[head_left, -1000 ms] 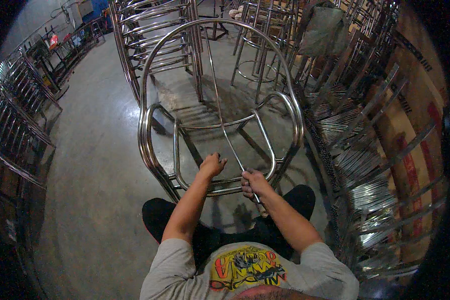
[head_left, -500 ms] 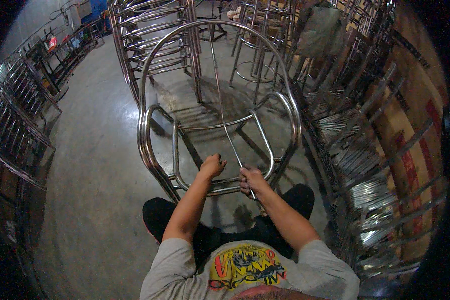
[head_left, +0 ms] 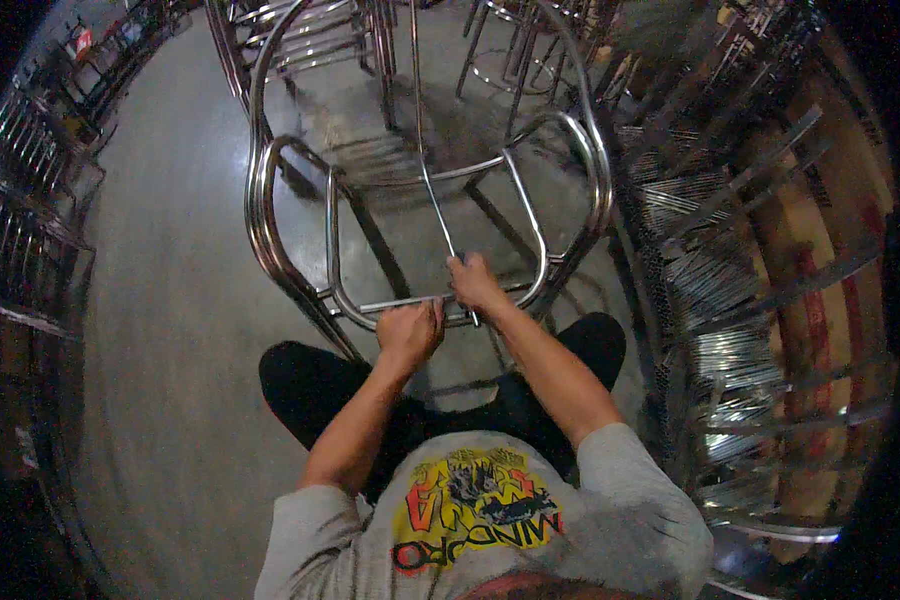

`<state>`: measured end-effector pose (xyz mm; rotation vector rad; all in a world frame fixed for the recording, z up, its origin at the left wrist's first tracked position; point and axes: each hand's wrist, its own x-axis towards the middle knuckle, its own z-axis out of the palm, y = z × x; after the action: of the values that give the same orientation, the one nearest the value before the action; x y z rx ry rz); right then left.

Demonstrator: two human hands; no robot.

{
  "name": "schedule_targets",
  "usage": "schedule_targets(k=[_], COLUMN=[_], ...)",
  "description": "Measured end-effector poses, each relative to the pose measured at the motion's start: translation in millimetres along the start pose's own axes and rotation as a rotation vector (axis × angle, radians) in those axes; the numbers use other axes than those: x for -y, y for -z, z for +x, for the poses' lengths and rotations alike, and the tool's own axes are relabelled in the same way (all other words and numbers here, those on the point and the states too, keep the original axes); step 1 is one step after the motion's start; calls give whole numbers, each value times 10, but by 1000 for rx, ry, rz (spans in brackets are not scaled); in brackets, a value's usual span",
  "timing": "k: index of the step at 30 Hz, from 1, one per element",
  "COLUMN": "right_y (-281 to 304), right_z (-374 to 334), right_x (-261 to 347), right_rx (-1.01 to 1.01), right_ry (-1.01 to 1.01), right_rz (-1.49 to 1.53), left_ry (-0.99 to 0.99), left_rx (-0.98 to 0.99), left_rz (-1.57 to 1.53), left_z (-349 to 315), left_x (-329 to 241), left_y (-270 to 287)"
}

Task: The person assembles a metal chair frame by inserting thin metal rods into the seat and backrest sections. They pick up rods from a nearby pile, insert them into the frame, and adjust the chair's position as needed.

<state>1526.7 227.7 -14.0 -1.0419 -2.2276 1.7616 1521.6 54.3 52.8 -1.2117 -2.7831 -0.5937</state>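
In front of me stands a shiny metal chair frame (head_left: 338, 235) of bent tubes, with a tall rounded back hoop and side arms. My right hand (head_left: 475, 282) is closed around a long thin metal rod (head_left: 430, 190), just above the front seat tube. The rod runs up through the frame toward the top of the view, and its lower end pokes out below the hand. My left hand (head_left: 408, 332) lies at the front seat tube, left of the right hand, with its fingers curled on it. Part of the tube is hidden behind both hands.
Stacked metal frames (head_left: 320, 50) stand beyond the chair, with stool frames (head_left: 515, 70) farther right. Along the right are heaps of metal rods and tubes (head_left: 735, 375) beside cardboard (head_left: 810, 270). More metal frames (head_left: 35, 230) line the left side of the concrete floor (head_left: 160, 300).
The chair sits higher in the view as my view tilts down. My left hand, earlier above the front tube, has come down onto it. The right hand still grips the rod, nearer its lower end.
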Motion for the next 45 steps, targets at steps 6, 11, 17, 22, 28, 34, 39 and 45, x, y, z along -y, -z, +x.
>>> schedule_targets(k=[6, 11, 17, 22, 28, 34, 39, 45], right_y=[-124, -203, -180, -90, 105, 96, 16, -88], right_z=[180, 268, 126, -5, -95, -69, -57, 59], right_x=[-106, -185, -55, 157, 536, 662, 618, 496], right_rx=[-10, -86, -223, -21, 118, 257, 161, 48], right_ry=[41, 52, 224, 33, -87, -144, -183, -18], right_rz=[-231, -168, -277, -228, -324, -536, -472, -573], left_ry=[-75, -152, -101, -74, 7, -13, -24, -20], left_rx=[-63, -5, 111, 91, 295, 277, 230, 216], left_rz=[-96, -106, -51, -74, -143, -164, -195, -164], left_z=[-92, -92, -21, 28, 11, 41, 56, 25], left_x=[52, 97, 65, 69, 73, 109, 126, 87], left_y=[-152, -131, -93, -136, -103, -56, -77, -90])
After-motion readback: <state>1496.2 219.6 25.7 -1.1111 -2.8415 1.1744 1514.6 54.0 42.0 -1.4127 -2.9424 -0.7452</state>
